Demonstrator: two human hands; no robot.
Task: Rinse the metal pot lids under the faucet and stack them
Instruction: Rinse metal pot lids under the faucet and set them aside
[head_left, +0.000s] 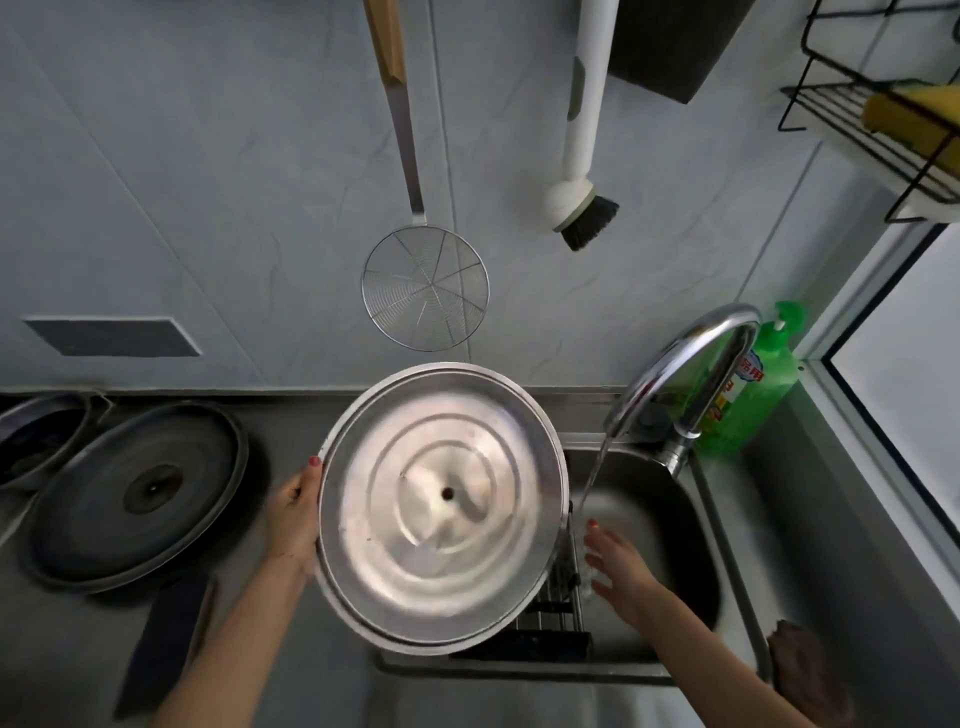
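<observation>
The left hand (293, 512) gripped the metal pot lid (441, 506) by its left rim, underside up, beside the running faucet (685, 374), likely ready to rinse. The right hand (618, 571), fingers spread and holding nothing, reached into the sink (727, 530) under the stream. Another lid (140, 493) lay on the table (62, 649).

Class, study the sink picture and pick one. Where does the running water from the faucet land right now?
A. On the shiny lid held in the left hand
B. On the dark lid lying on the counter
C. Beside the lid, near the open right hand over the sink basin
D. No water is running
C: the stream from the faucet falls right of the lid, toward the right hand over the sink.
</observation>
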